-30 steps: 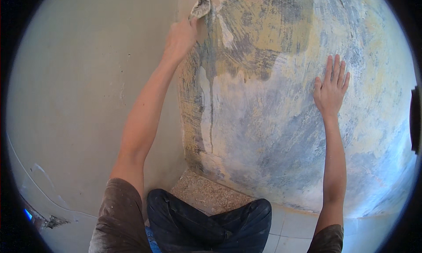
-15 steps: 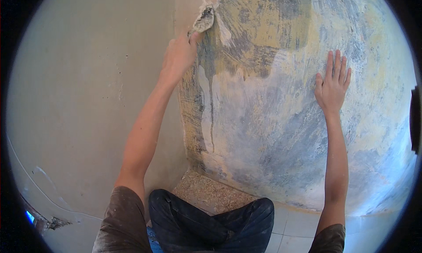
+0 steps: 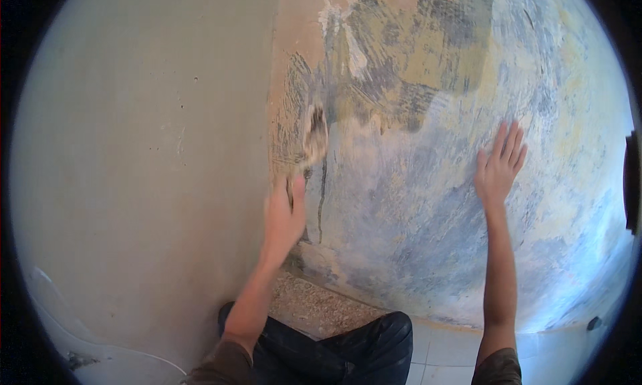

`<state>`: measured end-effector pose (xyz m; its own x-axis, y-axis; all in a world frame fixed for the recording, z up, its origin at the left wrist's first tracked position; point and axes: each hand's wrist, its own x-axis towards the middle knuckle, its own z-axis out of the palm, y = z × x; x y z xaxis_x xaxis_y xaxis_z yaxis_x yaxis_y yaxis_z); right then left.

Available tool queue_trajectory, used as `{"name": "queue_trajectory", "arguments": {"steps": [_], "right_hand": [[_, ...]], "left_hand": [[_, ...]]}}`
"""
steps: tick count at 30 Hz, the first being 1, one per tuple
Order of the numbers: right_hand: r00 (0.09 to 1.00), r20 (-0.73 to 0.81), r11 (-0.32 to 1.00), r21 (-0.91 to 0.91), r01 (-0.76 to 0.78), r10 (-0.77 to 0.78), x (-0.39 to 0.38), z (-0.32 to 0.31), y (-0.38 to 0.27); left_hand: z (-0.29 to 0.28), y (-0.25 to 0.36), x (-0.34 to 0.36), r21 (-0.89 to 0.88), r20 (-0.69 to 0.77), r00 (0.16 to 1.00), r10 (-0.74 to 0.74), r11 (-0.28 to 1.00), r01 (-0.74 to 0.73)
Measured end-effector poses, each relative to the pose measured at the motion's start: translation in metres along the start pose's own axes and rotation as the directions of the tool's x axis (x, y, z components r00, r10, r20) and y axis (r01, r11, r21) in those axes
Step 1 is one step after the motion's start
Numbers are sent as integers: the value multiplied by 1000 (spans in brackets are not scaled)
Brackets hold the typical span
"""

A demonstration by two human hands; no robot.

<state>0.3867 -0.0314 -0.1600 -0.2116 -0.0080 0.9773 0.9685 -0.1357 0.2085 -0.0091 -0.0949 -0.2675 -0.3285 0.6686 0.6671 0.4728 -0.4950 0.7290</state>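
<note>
My left hand (image 3: 284,214) is closed around the handle of a small scraper (image 3: 315,136). Its pale, dark-smeared blade points up, blurred by motion, in front of the patchy wall (image 3: 414,184) near the corner. I cannot tell whether the blade touches the surface. Farther right, my right hand (image 3: 498,168) lies flat on the same wall with fingers stretched out and nothing held. Higher up, the coating is streaked yellow and grey, with white ragged flakes (image 3: 358,54) beside a bare pinkish strip. A dark drip runs down below the scraper.
A smooth beige wall (image 3: 147,158) meets the patchy one at the left corner. Scraped crumbs (image 3: 321,308) cover the floor at its foot, by my bent knees (image 3: 384,341). White tiles (image 3: 441,345) lie to the right. A thin white cable (image 3: 134,351) runs at lower left.
My left hand and the scraper have come down from the upper wall to lower along the corner. More streaked wall shows above it. My right hand appears somewhat lower.
</note>
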Motion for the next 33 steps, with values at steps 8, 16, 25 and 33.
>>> {"name": "queue_trajectory", "arguments": {"steps": [8,16,25,33], "right_hand": [[878,471,707,648,-282,-81,-102,-79,-121],[470,836,189,529,-827,-284,-123,-120,-235],[469,835,246,538,-807,-287,-138,-119,-266],[681,729,364,654,-663,-71,-118,-123,-263]], "left_hand": [[22,-50,-55,-421,410,845,-344,750,510],[37,-58,-82,-585,376,917,-131,734,345],[32,-54,-73,-588,369,899,-236,690,422],[30,-52,-69,-378,256,967,-6,920,105]]}}
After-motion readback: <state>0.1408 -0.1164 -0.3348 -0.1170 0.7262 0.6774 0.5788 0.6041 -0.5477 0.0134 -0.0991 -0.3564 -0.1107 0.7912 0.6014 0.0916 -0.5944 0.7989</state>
